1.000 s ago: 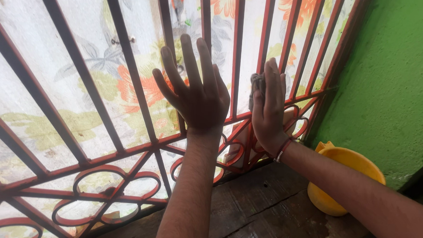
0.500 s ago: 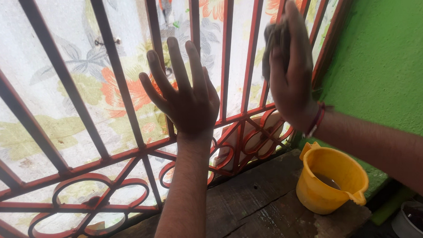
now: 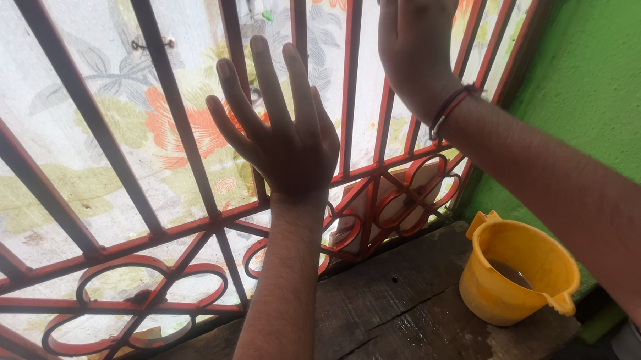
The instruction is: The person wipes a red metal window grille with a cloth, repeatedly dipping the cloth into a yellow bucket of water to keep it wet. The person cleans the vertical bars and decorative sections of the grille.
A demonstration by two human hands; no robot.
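Near, lower frame: worn wooden surface (image 3: 401, 310) seen, dark and damp-looking. Yellow bucket (image 3: 516, 275) with spout stands on it at lower right, some murky water inside, just beside the green wall (image 3: 594, 76).

Mid frame: left hand (image 3: 283, 132) is held flat, fingers spread and open, palm pressed against the red metal grille (image 3: 155, 231) at centre. Nothing is gripped; it appears to serve as a brace only. Its place on the bars is about the same as a second ago.

Far, top of frame: right hand (image 3: 414, 34) has been raised well up the grille since a second ago, from level with the lower crossbar to the upper centre-right, fingers now cut off by the frame edge. The grey cloth seen earlier under its palm is not visible now, so whether the grip is still closed on it cannot be told. Red thread band is worn at the wrist.

Behind the bars: frosted pane (image 3: 87, 143) with orange-flower print.

Judgement: an upward wiping stroke along the right-hand bars looks under way; lower ring pattern likely still to be covered
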